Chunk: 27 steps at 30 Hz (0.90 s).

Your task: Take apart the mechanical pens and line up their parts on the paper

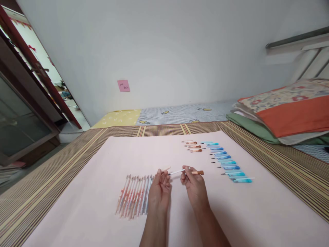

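My right hand (193, 181) pinches a thin white pen refill with an orange-brown grip (186, 171), held level above the pink sheet (102, 192). My left hand (159, 188) is closed around a pale pen barrel (166, 169) whose end pokes out toward the refill's tip. The two parts are close but apart. A row of several assembled pens (135, 195) lies just left of my left hand. Farther off lie a row of blue-gripped refills (227, 161) and a few orange-gripped refills (192, 146).
The pink sheet covers a striped mat (38, 185) on a bed. Folded bedding and an orange pillow (290, 113) are stacked at the right. A pink note (123, 85) sticks to the wall. A doorway and a dark cabinet (17, 120) stand at the left.
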Each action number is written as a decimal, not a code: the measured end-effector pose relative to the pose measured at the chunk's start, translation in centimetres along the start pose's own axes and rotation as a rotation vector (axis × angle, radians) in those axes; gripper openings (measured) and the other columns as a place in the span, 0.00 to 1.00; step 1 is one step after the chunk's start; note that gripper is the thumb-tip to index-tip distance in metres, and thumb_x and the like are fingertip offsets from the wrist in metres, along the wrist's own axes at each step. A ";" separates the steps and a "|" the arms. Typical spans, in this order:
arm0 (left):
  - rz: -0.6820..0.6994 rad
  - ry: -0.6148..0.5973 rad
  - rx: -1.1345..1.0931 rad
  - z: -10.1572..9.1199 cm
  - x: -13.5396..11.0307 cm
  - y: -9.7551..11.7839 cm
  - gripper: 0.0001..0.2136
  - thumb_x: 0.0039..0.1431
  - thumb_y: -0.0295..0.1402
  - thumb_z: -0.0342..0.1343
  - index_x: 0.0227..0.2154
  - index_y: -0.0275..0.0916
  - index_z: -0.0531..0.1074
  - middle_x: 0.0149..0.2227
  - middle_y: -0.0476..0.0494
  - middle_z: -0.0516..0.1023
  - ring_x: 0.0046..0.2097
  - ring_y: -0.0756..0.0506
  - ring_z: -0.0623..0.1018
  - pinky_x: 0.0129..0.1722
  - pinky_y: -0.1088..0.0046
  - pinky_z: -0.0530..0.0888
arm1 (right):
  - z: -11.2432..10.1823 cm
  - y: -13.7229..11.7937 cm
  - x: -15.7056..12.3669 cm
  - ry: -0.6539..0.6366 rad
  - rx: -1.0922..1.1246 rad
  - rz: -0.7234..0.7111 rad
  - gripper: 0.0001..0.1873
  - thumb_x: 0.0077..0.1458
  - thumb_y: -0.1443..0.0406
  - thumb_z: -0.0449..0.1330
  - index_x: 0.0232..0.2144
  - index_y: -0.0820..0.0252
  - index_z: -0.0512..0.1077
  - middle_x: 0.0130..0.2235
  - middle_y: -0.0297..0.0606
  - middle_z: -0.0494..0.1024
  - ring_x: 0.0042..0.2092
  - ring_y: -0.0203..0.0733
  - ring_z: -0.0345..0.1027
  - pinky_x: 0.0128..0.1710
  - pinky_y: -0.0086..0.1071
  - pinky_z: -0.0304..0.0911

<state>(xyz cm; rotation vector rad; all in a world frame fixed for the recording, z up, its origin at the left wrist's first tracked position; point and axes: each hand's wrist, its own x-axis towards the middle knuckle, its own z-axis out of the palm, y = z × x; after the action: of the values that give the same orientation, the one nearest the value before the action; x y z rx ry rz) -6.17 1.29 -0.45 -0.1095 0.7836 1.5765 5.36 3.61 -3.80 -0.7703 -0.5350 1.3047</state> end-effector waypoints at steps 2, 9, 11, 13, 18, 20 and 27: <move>0.024 -0.020 0.038 0.0 -0.1 -0.2 0.06 0.65 0.26 0.56 0.32 0.32 0.72 0.26 0.45 0.79 0.23 0.52 0.78 0.15 0.84 0.67 | 0.1 0.1 -0.1 0.001 -0.035 -0.012 0.19 0.41 0.54 0.75 0.30 0.62 0.78 0.24 0.30 0.72 0.24 0.31 0.64 0.23 0.27 0.58; 0.118 -0.053 0.120 -0.1 0.3 -1.9 0.06 0.56 0.20 0.63 0.27 0.32 0.72 0.24 0.46 0.77 0.22 0.53 0.77 0.20 0.85 0.74 | 0.3 0.1 -0.4 0.002 -0.109 0.024 0.20 0.41 0.54 0.75 0.32 0.62 0.78 0.23 0.31 0.75 0.25 0.36 0.69 0.26 0.30 0.66; 0.131 -0.039 0.103 -0.3 0.5 -2.2 0.07 0.55 0.19 0.63 0.27 0.32 0.72 0.24 0.46 0.77 0.23 0.53 0.78 0.24 0.84 0.77 | 0.3 0.0 -0.4 -0.014 -0.083 0.049 0.21 0.40 0.54 0.76 0.31 0.62 0.78 0.26 0.32 0.76 0.27 0.36 0.70 0.28 0.30 0.69; 0.140 -0.020 0.089 -0.4 0.6 -2.3 0.07 0.55 0.17 0.63 0.27 0.33 0.72 0.24 0.47 0.77 0.24 0.52 0.79 0.25 0.84 0.78 | 0.1 -0.1 -0.2 -0.032 -0.039 0.084 0.22 0.40 0.52 0.75 0.31 0.63 0.78 0.29 0.34 0.78 0.28 0.36 0.71 0.31 0.32 0.72; 0.160 0.029 0.047 -0.3 0.9 -2.0 0.09 0.56 0.16 0.62 0.26 0.34 0.71 0.24 0.48 0.76 0.26 0.53 0.80 0.27 0.85 0.78 | -0.9 0.2 0.4 0.036 0.022 0.209 0.28 0.46 0.44 0.69 0.31 0.64 0.79 0.33 0.44 0.82 0.36 0.44 0.77 0.42 0.40 0.76; 0.157 0.036 0.035 -0.2 0.9 -1.9 0.09 0.56 0.16 0.61 0.26 0.34 0.71 0.24 0.48 0.75 0.26 0.53 0.80 0.27 0.85 0.78 | -1.4 0.4 0.6 0.078 -0.072 0.144 0.28 0.46 0.44 0.69 0.31 0.65 0.79 0.34 0.44 0.82 0.38 0.46 0.78 0.43 0.40 0.76; 0.129 0.055 0.013 0.1 0.5 -1.6 0.13 0.60 0.15 0.56 0.22 0.32 0.69 0.22 0.46 0.74 0.24 0.54 0.79 0.26 0.86 0.77 | -2.4 0.3 1.4 0.118 -0.191 0.032 0.25 0.44 0.47 0.71 0.32 0.64 0.78 0.33 0.43 0.82 0.38 0.46 0.78 0.44 0.41 0.74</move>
<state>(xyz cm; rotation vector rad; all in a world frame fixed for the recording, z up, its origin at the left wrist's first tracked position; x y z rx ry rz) -4.79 1.68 -1.25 -0.0947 0.8576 1.6964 7.27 4.50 -5.68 -1.0113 -0.5590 1.2407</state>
